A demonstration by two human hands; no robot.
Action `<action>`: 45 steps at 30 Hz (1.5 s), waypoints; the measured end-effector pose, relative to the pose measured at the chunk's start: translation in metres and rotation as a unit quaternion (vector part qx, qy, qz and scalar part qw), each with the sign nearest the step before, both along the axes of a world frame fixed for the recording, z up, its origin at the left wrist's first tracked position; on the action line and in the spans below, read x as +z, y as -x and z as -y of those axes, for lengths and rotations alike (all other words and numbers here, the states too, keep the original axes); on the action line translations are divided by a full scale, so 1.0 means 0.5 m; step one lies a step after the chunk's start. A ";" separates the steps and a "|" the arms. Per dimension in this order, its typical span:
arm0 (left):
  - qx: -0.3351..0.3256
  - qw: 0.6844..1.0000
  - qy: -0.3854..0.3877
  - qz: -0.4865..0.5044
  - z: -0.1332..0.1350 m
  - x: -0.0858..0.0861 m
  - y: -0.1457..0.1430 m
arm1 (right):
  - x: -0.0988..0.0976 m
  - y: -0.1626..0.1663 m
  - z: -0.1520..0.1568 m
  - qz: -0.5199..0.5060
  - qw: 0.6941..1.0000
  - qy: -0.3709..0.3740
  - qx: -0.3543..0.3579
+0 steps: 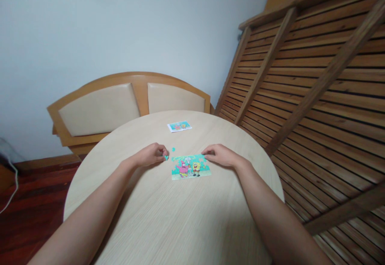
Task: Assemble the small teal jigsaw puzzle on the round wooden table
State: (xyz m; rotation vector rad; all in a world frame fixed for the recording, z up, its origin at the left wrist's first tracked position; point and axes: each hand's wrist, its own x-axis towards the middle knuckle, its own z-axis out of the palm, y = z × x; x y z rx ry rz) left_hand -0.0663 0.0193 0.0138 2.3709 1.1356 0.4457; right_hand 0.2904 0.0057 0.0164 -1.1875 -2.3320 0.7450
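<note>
A nearly whole jigsaw puzzle [185, 173] lies flat on the table, with a pink starfish figure and a yellow square figure on turquoise. Gaps the colour of the table show in it, at the left and the right. Just off its upper left corner, my left hand [152, 154] pinches a small turquoise puzzle piece [166, 158] between thumb and fingers. Another loose turquoise piece [173, 149] rests above the puzzle's top edge. My right hand [219, 154] has its thumb and bent fingertips closed at the puzzle's upper right corner, steadying it.
A picture card [179, 126] like the puzzle lies farther back on the round pale wooden table [168, 221]. Behind stands a headboard [141, 92] with cream panels against the wall. A slatted wooden frame [300, 88] leans at the right, and a white cable hangs at the left.
</note>
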 end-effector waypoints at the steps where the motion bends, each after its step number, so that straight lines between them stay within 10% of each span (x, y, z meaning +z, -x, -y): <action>1: 0.000 1.000 0.000 0.007 0.001 0.001 -0.003 | -0.001 0.000 -0.001 0.001 1.000 -0.005 -0.002; 24: 0.051 0.994 -0.012 0.095 0.008 -0.006 -0.054 | 0.004 0.029 0.006 -0.035 0.998 -0.050 -0.024; 36: 0.044 0.972 0.040 0.228 0.054 -0.017 -0.173 | 0.008 0.110 0.037 -0.188 0.978 0.079 0.039; 45: -0.176 0.976 -0.125 0.032 0.101 0.000 -0.167 | 0.004 0.009 -0.003 -0.127 0.983 0.126 -0.032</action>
